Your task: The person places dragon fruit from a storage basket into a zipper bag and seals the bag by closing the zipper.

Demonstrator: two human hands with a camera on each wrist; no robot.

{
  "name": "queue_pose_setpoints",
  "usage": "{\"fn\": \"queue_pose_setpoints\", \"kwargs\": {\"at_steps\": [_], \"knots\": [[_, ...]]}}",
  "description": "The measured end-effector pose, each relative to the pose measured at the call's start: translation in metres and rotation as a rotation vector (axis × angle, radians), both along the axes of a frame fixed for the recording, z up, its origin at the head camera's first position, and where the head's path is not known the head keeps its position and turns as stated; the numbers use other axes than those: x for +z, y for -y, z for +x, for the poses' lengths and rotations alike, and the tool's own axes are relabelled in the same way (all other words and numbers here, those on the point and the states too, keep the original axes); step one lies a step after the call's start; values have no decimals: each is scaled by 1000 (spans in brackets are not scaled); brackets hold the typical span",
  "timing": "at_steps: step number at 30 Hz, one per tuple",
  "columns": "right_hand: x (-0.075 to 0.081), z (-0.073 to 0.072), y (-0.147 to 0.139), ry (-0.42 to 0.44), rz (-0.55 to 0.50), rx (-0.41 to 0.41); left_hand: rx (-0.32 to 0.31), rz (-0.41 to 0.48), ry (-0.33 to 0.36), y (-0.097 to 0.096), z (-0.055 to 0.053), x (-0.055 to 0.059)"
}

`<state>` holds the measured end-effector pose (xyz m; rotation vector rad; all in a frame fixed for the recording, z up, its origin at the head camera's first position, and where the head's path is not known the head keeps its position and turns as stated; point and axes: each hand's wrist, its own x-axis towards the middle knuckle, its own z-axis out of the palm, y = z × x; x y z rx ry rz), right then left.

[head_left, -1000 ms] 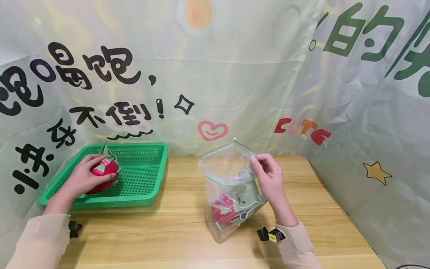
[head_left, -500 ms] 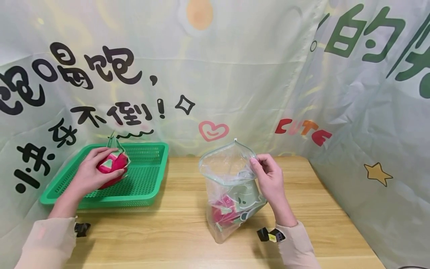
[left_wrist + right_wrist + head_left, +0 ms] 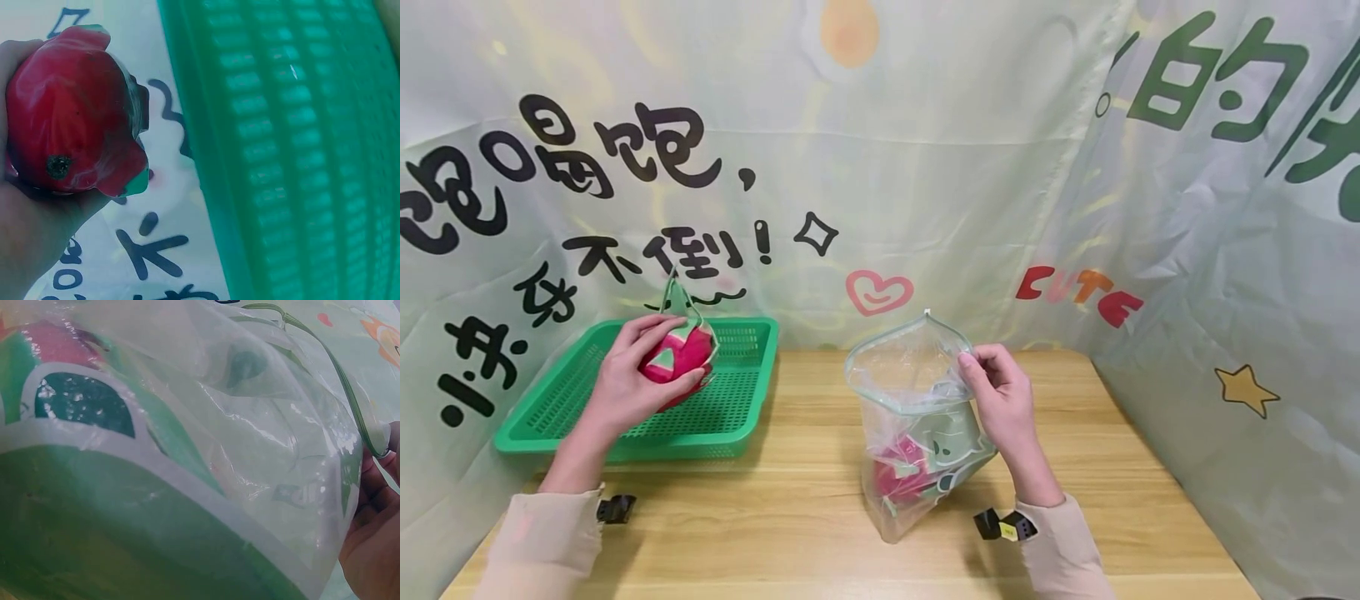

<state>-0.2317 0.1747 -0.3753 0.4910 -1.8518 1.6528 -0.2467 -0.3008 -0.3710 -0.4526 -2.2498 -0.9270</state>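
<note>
My left hand (image 3: 636,379) grips a pink dragon fruit (image 3: 683,354) with green leaf tips, raised over the green basket. In the left wrist view the dragon fruit (image 3: 75,119) shows its smooth red underside with a dark spot, fingers and palm around its left side. My right hand (image 3: 1003,392) pinches the right rim of a clear zip bag (image 3: 917,400), whose mouth gapes wide. Through the bag's wall another dragon fruit (image 3: 898,471) shows at the bottom. The right wrist view has the bag's green print (image 3: 125,512) close up, with the right hand (image 3: 375,537) at its rim.
The green perforated basket (image 3: 748,429) stands at the left back of the wooden table (image 3: 805,500). Printed cloth (image 3: 970,192) walls the table at the back and both sides. A black wrist camera (image 3: 616,508) sits at the left cuff.
My left hand has lifted the dragon fruit up from the basket and carried it to the right. The right hand and the bag have stayed in place.
</note>
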Motion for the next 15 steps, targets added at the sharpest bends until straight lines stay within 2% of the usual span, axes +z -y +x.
{"fn": "queue_pose_setpoints", "kwargs": {"at_steps": [3,10,15], "knots": [[0,0,0,2,1,1,-8,35,-17,-10,0,1],[0,0,0,3,1,-1,-70,142,-36,-36,2,5],[-1,0,0,-8,4,5,-131,188,-74,-66,16,21]]}}
